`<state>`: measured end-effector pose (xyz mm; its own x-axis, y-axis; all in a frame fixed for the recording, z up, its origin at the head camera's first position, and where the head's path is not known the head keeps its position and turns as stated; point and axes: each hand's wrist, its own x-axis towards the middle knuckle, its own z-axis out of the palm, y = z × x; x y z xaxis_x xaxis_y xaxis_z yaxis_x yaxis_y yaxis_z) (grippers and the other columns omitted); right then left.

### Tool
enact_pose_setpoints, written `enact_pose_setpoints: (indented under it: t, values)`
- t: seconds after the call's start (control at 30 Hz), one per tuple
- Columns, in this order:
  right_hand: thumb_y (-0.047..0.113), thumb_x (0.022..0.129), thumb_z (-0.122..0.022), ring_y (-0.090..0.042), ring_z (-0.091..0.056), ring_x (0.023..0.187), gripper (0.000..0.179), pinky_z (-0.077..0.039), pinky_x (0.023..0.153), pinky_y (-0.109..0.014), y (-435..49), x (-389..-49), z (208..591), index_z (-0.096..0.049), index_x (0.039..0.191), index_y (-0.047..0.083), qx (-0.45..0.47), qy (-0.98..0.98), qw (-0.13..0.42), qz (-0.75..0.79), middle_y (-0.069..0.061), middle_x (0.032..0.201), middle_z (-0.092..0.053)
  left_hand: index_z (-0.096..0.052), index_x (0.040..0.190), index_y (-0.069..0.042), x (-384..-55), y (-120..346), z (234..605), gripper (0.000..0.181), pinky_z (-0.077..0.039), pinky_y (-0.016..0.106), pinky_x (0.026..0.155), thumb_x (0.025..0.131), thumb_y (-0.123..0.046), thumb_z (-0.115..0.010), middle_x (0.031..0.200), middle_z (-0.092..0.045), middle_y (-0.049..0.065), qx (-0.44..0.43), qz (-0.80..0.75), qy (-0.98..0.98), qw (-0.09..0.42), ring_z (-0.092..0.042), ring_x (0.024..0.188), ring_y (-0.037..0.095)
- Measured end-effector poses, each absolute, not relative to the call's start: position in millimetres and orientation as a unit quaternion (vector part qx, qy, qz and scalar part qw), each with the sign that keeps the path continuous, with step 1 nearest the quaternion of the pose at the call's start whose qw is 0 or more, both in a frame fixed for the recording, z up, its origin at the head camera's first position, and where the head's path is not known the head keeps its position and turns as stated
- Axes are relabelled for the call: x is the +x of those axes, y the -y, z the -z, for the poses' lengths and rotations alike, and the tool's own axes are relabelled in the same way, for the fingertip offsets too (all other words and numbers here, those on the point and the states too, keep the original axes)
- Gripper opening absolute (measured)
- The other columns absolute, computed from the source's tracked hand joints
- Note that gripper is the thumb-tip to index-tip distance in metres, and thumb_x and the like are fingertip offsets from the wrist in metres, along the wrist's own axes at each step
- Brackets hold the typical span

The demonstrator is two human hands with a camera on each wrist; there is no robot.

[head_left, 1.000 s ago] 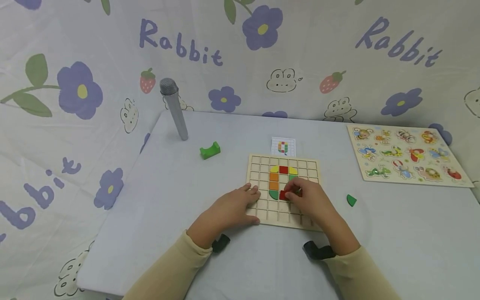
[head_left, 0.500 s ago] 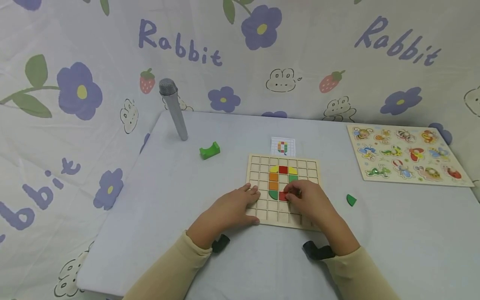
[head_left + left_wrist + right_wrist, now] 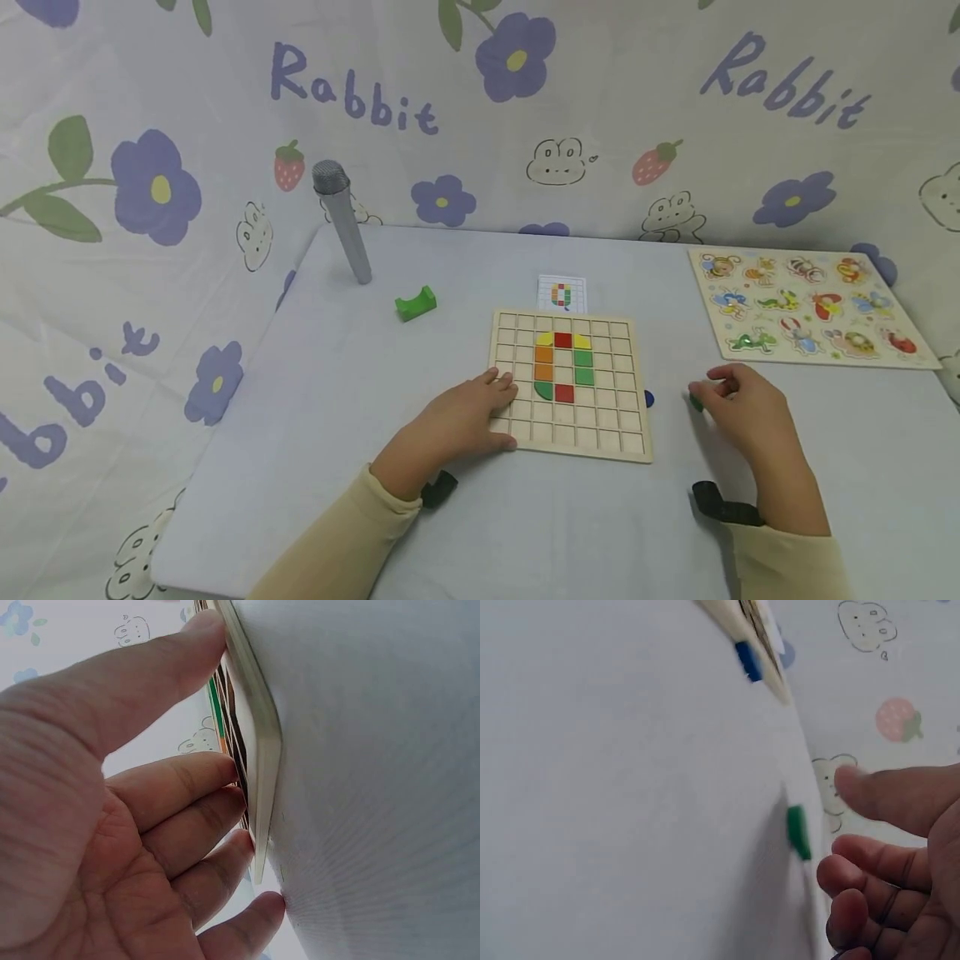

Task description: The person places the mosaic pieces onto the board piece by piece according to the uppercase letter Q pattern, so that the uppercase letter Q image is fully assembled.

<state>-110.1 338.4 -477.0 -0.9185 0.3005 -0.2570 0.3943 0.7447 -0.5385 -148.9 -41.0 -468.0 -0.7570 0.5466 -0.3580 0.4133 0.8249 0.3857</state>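
A wooden grid board (image 3: 600, 421) lies on the table, with yellow, red, orange and green pieces forming a ring in its cells. My left hand (image 3: 465, 417) rests on its left edge, thumb at the near corner; the left wrist view shows straight-ish fingers against the board's side (image 3: 262, 750). Off to the right, my right hand (image 3: 746, 412) hovers above a green quarter-round piece (image 3: 798, 832), partly covered by the fingers in the head view. The right wrist view shows thumb and fingers apart, with nothing between them. A blue piece (image 3: 649, 399) lies by the board's right edge.
Behind the board is a small pattern card (image 3: 547, 304). A green curved block (image 3: 416, 305) and a standing grey microphone (image 3: 347, 225) are to the left. An insect puzzle board (image 3: 832, 354) sits at the back right.
My right hand has let go of the red square, now in the grid's lower row, and moved right to the green quarter-round piece. The left hand stays on the board.
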Motion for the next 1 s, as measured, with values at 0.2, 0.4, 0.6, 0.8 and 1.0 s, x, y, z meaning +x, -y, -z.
enact_pose_setpoints:
  t: [0.2, 0.4, 0.6, 0.8, 1.0]
  values:
    - [0.038, 0.105, -0.072, -0.031, -0.06, 0.095, 0.052, -0.047, 0.068, -0.031, -344.4, -99.3, 487.0, -0.063, 0.134, -0.004, 0.194, -0.931, 0.083, 0.298, -0.019, 0.109, -0.066, -0.048, 0.167, -0.017, -148.6, 42.5, 466.7, 0.085, -0.032, 0.046, 0.134, 0.095, -0.042, -0.086, 0.177, -0.037, -0.002, 0.257, -0.148, -0.926, 0.232, -0.025, 0.169, 0.021]
    - [0.026, 0.104, -0.074, -0.035, -0.061, 0.096, 0.038, -0.048, 0.071, -0.036, -340.0, -98.9, 491.6, -0.067, 0.126, -0.004, 0.171, -0.941, 0.045, 0.287, -0.022, 0.108, -0.068, -0.048, 0.166, -0.017, -148.1, 43.2, 467.8, 0.085, -0.032, 0.046, 0.134, 0.095, -0.042, -0.086, 0.177, -0.037, -0.002, 0.256, -0.15, -0.927, 0.231, -0.025, 0.169, 0.021]
    - [0.014, 0.102, -0.075, -0.04, -0.061, 0.104, 0.032, -0.053, 0.081, -0.045, -334.2, -102.1, 493.9, -0.063, 0.125, -0.004, 0.171, -0.935, 0.036, 0.309, -0.026, 0.116, -0.066, -0.048, 0.166, -0.017, -148.3, 42.8, 468.3, 0.085, -0.032, 0.046, 0.134, 0.095, -0.042, -0.086, 0.177, -0.037, -0.002, 0.258, -0.148, -0.927, 0.227, -0.025, 0.169, 0.021]
    - [0.013, 0.105, -0.07, -0.034, -0.06, 0.098, 0.024, -0.049, 0.075, -0.037, -326.1, -102.8, 492.2, -0.065, 0.124, 0.0, 0.166, -0.935, 0.017, 0.312, -0.021, 0.109, -0.067, -0.049, 0.166, -0.016, -148.0, 42.6, 468.9, 0.085, -0.033, 0.046, 0.134, 0.095, -0.042, -0.086, 0.177, -0.038, -0.001, 0.261, -0.149, -0.927, 0.224, -0.026, 0.169, 0.021]
    - [0.01, 0.109, -0.063, -0.031, -0.071, 0.099, 0.025, -0.059, 0.074, -0.033, -292.6, -110.3, 473.8, -0.068, 0.132, 0.001, 0.095, -0.931, -0.001, 0.353, -0.02, 0.119, -0.071, -0.049, 0.166, -0.017, -149.1, 42.5, 471.4, 0.084, -0.033, 0.046, 0.134, 0.095, -0.042, -0.086, 0.176, -0.039, -0.002, 0.263, -0.148, -0.928, 0.22, -0.026, 0.169, 0.021]
